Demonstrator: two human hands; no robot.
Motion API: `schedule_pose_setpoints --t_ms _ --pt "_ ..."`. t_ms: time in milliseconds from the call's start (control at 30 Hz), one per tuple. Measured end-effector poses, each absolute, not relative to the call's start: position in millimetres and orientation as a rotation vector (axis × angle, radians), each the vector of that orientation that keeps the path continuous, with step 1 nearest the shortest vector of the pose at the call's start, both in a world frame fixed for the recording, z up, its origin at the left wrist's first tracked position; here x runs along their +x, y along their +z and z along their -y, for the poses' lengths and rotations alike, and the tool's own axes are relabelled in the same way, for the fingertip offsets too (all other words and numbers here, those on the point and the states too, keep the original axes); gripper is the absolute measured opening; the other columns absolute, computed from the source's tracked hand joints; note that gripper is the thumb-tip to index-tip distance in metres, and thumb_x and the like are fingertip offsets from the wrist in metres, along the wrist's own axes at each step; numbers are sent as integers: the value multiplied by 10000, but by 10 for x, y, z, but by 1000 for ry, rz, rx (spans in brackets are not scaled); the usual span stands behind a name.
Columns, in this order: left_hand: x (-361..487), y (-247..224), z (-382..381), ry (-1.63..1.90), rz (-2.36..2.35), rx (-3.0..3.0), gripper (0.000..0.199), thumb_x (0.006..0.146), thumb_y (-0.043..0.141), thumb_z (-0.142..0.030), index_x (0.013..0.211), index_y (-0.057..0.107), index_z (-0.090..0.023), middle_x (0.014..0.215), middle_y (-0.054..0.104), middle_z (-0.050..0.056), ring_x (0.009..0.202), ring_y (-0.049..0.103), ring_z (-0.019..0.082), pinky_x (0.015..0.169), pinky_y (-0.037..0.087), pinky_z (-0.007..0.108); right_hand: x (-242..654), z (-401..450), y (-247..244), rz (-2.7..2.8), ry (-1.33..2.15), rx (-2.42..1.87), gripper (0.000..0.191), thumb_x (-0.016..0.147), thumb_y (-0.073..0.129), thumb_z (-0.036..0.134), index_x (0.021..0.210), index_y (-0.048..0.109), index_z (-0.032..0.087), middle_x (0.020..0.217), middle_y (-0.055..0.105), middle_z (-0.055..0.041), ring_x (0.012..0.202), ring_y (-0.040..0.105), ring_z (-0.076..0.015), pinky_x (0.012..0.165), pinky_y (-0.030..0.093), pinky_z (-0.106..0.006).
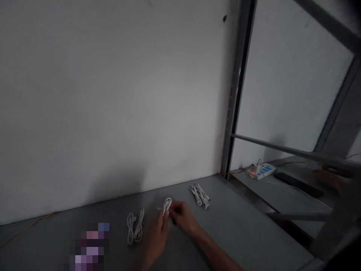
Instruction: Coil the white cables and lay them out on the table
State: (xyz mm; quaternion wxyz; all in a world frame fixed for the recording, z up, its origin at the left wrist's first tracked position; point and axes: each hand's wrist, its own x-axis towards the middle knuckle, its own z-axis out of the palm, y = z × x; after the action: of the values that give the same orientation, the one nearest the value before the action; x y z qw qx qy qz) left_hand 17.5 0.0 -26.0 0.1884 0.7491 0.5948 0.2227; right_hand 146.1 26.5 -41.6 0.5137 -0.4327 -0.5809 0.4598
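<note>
Currently, the left hand (pixel 159 232) is pinching a coiled white cable (pixel 167 204) while the right hand (pixel 182 217), fingers curled together, is touching it.

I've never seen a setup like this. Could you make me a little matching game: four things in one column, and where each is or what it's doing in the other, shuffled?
Things
1. Power strip
2. Looped white cable
3. Long black object
4. Upright metal post

Places and states
A. Reaches up to the top edge of the picture
B. Held in the left hand
C. Has a red light glowing on it
D. Lies beside another person's hand

Right pairs: 1-C, 2-B, 3-D, 4-A
</note>
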Motion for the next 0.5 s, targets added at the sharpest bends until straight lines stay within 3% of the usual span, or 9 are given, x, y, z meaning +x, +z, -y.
schedule_pose_setpoints --t_ms 300,500 --pt "155 -332 -56 687 -1606 2069 527 931 184 -384 1248 527 -140 1211 646 153 1188 566 267 1008 429 437 1461 -246 -426 1410 1256 -990 253 687 610 383 620 605 139 540 498 38 425 364 -60 404 321 -188" --pt "192 -327 -39 799 -1562 1978 531 949 163 -368 1303 498 -157 1330 586 111 1265 510 197 1080 380 371 1472 -227 -425 1417 1273 -955 226 669 612 351 588 593 141 525 484 40 404 381 -66 386 351 -194"
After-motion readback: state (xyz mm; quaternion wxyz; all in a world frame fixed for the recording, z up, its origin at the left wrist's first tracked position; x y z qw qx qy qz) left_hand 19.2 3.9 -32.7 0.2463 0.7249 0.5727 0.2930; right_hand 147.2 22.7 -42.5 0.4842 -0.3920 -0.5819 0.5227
